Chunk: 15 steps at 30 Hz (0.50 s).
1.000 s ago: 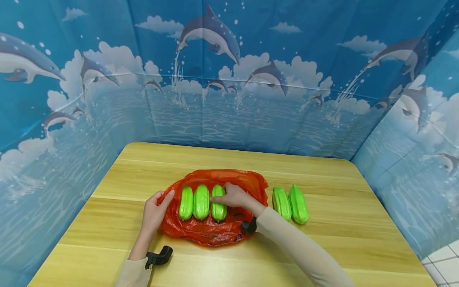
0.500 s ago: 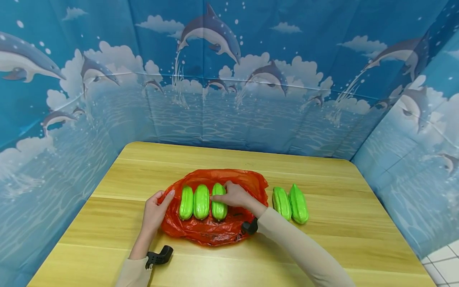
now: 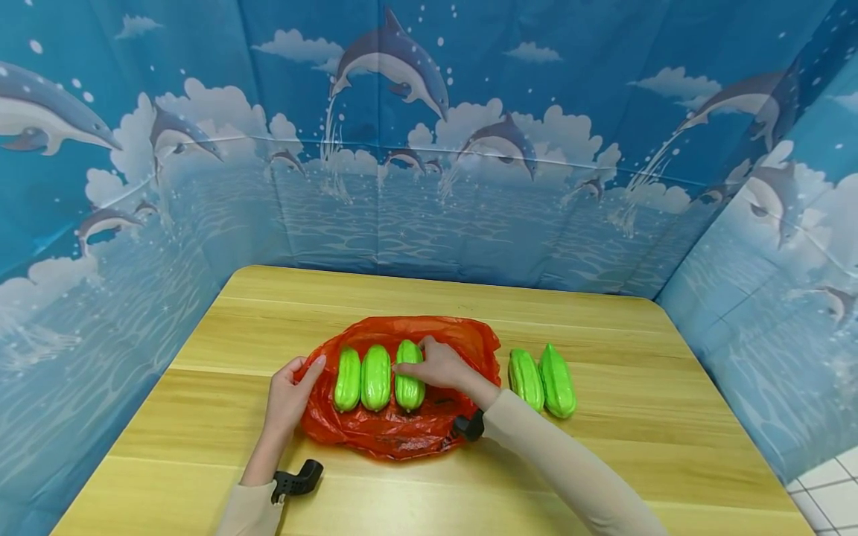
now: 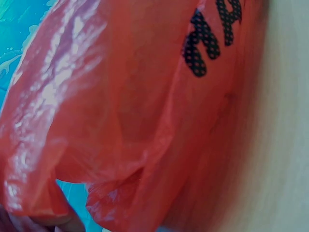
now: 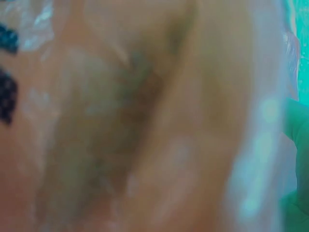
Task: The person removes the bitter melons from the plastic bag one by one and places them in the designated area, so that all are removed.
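Note:
In the head view an opened red plastic bag [image 3: 469, 336] lies on the table. My left hand [image 3: 290, 394] pinches its left edge between thumb and fingers, and the left wrist view shows the bag's wall [image 4: 120, 96] with black print. Two bright green, ridged gourds, the left one [image 3: 348, 380] and the middle one [image 3: 376, 378], lie side by side in the bag. My right hand [image 3: 442, 366] reaches over the bag's right part and grips a third gourd [image 3: 410, 394], thumb across its top, the other fingers partly hidden. Bag plastic blurs most of the right wrist view.
Right of the bag, two more green gourds lie on the table, one [image 3: 526, 380] close beside the other, pointed one [image 3: 558, 381]. The wooden table [image 3: 623, 476] has rounded far corners. Blue dolphin-print curtains [image 3: 469, 223] stand behind it and on both sides.
The gourd in my right hand has shifted slightly toward the table's far side. My left hand keeps its hold on the bag's edge, and the other gourds stay in place.

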### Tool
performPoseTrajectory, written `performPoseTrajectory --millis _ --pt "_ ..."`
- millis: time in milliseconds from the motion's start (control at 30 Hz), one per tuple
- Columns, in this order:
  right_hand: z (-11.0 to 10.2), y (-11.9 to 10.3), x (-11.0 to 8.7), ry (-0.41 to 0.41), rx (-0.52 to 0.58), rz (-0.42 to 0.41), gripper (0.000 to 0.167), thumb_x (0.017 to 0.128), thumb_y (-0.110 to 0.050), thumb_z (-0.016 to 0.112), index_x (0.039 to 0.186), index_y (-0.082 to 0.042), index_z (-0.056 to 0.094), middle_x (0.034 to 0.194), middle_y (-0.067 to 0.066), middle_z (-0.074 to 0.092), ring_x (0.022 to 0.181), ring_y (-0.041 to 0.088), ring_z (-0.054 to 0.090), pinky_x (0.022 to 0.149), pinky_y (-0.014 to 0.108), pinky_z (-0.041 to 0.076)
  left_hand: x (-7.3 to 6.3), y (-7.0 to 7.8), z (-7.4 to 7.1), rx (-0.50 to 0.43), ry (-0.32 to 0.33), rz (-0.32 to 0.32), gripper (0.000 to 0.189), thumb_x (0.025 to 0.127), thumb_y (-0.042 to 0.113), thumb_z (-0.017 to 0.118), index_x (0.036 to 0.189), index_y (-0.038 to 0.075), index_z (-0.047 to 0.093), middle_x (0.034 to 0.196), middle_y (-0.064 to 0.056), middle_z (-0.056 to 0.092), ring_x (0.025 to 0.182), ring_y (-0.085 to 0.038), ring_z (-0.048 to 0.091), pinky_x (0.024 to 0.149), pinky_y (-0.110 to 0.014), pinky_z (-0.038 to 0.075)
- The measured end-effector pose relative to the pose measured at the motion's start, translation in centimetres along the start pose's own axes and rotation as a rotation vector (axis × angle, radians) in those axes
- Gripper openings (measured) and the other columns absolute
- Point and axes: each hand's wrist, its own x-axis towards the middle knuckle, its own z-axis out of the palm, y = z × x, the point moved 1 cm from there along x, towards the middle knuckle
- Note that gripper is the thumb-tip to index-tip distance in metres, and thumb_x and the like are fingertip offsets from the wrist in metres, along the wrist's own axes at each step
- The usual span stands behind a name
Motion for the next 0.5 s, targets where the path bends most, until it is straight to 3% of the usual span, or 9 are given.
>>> performPoseTrajectory --millis 500 --pt "-0.29 -0.22 -0.73 0.065 0.065 -0.029 0.077 0.079 -0.056 0.068 0.127 0.001 0.046 0.093 0.009 0.059 0.076 0.020 0.055 0.064 0.035 0.046 -0.08 0.06 0.02 -0.002 0.004 0.005 0.044 0.089 0.042 0.065 0.088 -0.002 0.059 0.073 -0.009 0.058 0.062 -0.015 0.056 0.052 -0.024 0.048"
